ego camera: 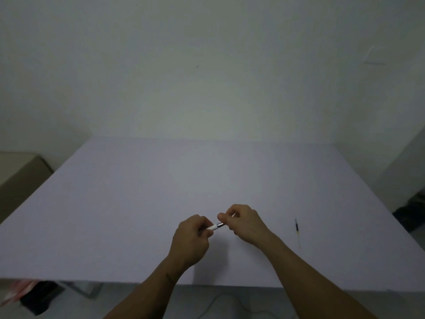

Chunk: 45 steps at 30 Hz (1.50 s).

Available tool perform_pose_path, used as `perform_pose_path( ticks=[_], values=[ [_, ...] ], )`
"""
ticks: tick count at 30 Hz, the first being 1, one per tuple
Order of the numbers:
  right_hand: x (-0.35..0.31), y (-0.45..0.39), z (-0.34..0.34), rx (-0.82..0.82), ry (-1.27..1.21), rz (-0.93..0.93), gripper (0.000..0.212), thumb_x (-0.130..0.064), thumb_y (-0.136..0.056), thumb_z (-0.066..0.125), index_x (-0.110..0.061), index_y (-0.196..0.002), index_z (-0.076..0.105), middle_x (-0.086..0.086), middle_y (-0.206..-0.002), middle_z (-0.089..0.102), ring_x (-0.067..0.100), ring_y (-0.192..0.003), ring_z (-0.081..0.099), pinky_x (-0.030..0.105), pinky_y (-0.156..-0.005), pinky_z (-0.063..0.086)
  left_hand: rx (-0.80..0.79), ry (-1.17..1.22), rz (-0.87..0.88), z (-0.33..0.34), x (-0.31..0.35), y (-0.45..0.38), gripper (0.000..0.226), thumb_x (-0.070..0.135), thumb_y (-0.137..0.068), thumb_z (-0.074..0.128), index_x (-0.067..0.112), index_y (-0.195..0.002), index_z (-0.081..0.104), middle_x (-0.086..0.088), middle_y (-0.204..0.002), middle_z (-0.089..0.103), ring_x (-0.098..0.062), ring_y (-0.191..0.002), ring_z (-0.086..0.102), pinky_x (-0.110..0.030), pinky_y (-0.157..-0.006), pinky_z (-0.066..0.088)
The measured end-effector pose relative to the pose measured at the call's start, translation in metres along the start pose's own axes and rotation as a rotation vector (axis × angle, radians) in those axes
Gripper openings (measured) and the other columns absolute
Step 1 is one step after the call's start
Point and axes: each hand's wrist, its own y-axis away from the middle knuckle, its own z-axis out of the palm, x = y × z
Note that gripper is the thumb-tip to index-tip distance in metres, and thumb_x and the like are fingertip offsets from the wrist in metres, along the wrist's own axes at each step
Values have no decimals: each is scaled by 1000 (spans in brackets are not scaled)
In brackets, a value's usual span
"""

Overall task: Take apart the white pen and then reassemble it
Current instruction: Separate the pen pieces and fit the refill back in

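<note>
Above the near middle of the pale table [138, 203], both my hands hold the white pen [215, 226]. My left hand [192, 238] is closed around the white barrel. My right hand [243, 223] pinches the silver metal end of the pen between thumb and fingers, and a thin pale piece sticks up out of that hand. Most of the barrel is hidden inside my left fist. A thin refill [297, 231], dark at the far end and yellowish at the near end, lies on the table to the right of my right hand.
A beige box [20, 176] stands off the table's left edge. Dark things lie on the floor at the right [409, 215] and lower left [39, 298]. A cable [220, 302] runs on the floor below the table's near edge. A wall rises behind the table.
</note>
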Motion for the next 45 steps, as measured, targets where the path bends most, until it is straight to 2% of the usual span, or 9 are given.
perform_pose_path(
  ticks=[5,11,15,18,24,30,36,41,45],
  values=[
    [5,19,5,7,-4,-84,7,-18,-78,71,-24,-79,68,-2,-72,67,11,-63,60,30,-62,53,-21,-10,33,-7,-7,5,11,14,-86,67,24,-81,65,5,-78,63,-13,-70,59,-19,-63,46],
    [3,27,11,-12,91,-58,29,-35,-90,61,-23,-64,66,5,-64,64,12,-53,51,26,-54,45,-49,-45,78,-6,-11,10,14,16,-86,67,27,-79,63,7,-77,62,-12,-70,57,-25,-66,51],
    [7,29,4,22,79,-69,4,-29,-82,71,-28,-80,68,-1,-73,66,9,-62,57,20,-56,46,-68,-35,73,-4,-11,11,13,19,-86,67,28,-78,63,8,-76,62,-12,-69,58,-28,-68,54],
    [8,29,2,36,87,-111,11,-19,-80,71,-28,-74,68,1,-70,66,6,-58,55,20,-55,47,-78,-15,67,-4,-10,11,15,19,-86,67,29,-76,62,8,-76,62,-12,-69,58,-27,-67,53],
    [3,26,10,17,137,-22,39,-34,-94,51,-11,-64,64,6,-62,59,14,-53,48,29,-58,44,-93,-3,85,-6,-8,8,17,18,-86,68,30,-76,60,9,-75,61,-13,-70,58,-23,-64,48],
    [3,27,2,37,109,-106,7,-23,-80,72,-26,-77,66,-2,-72,67,8,-61,57,21,-56,48,-94,-16,65,-7,-12,5,17,19,-85,68,31,-75,61,10,-75,61,-13,-69,58,-24,-64,50],
    [5,25,10,23,167,-27,38,-34,-95,51,-17,-64,64,6,-65,61,14,-55,50,28,-59,44,-112,-45,72,-2,-10,1,19,19,-84,69,33,-75,60,11,-75,61,-13,-69,58,-23,-65,49],
    [9,25,2,29,127,-62,4,-28,-84,68,-27,-82,65,-3,-77,64,8,-64,57,19,-58,44,-119,-49,61,2,-10,-1,17,20,-84,70,32,-75,62,11,-75,62,-13,-68,59,-24,-65,51],
    [9,22,5,-10,178,-13,28,-25,-94,54,-23,-66,61,4,-72,63,14,-61,53,28,-62,46,-128,-61,70,6,-8,-2,19,19,-83,70,33,-74,60,12,-74,62,-12,-68,59,-24,-65,52]
  ],
)
